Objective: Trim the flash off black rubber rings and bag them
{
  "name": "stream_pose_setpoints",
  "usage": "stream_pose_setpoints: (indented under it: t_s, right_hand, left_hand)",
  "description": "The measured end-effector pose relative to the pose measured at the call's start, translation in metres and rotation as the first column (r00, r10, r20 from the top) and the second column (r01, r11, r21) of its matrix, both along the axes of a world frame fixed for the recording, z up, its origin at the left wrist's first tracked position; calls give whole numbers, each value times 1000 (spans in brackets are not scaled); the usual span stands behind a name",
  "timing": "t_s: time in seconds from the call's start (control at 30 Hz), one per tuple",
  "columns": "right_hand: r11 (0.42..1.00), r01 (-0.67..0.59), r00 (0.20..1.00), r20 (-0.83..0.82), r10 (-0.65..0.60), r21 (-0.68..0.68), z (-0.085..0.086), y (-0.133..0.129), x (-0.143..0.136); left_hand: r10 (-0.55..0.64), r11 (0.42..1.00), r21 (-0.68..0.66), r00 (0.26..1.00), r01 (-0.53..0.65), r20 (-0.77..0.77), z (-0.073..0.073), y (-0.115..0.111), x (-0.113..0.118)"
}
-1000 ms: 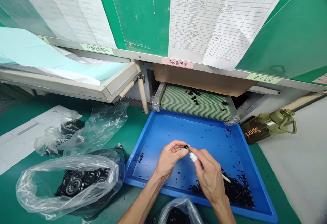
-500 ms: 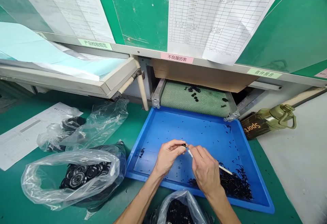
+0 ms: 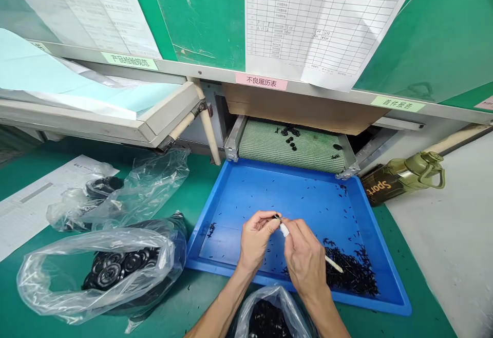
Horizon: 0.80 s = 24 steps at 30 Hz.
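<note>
Above the blue tray [image 3: 246, 194], my left hand [image 3: 254, 243] pinches a small black part [image 3: 276, 217] between thumb and fingers. Gripped in my right hand [image 3: 306, 258] is a thin tool with a pale handle [image 3: 334, 264], whose back end sticks out behind the hand. White wrapping shows near its front, and the tip meets the black part; its exact kind is too small to make out. Small black scraps [image 3: 356, 274] lie heaped in the tray's front right corner. Below my wrists stands an open clear bag [image 3: 243, 322] holding black parts.
On the left sits a large open plastic bag [image 3: 50, 304] of black round parts [image 3: 110, 271]. Behind it are a smaller bag [image 3: 162, 173] and a paper sheet [image 3: 34, 194]. A green mesh belt [image 3: 262, 145] carrying black pieces ends over the tray. A bottle [image 3: 404, 179] leans at right.
The camera view has shifted slightly. The black part and the tool's front are turned a little in my fingers; both hands keep their hold.
</note>
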State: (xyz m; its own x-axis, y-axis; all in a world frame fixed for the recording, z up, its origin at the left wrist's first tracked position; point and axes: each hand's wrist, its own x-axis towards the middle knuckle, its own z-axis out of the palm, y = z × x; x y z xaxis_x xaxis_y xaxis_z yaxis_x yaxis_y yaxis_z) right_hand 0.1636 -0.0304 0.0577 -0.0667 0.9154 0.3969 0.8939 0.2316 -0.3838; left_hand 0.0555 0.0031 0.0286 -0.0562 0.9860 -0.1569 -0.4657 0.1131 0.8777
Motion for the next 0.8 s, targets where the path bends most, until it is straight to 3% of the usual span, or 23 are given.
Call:
stream_pose_setpoints:
  t_s: [0.1, 0.3, 0.53, 0.7, 0.8]
  right_hand:
    - [1000, -14, 1000, 15, 14, 12, -2, 1, 1]
    - [982, -174, 984, -37, 172, -68, -4, 10, 12]
    - [897, -397, 917, -138, 375, -196, 3, 37, 37]
    - [947, -280, 946, -216, 244, -160, 1, 54, 56]
    - [930, -308, 929, -273, 248, -202, -3, 50, 56]
  left_hand:
    - [-55, 998, 19, 998, 56, -23, -2, 2, -6]
    - [-166, 980, 97, 981, 176, -97, -7, 9, -21]
    - [-191, 976, 82, 972, 204, -139, -7, 13, -25]
    - [-168, 985, 14, 983, 170, -76, -4, 12, -22]
    - [-146, 989, -10, 987, 146, -72, -4, 13, -21]
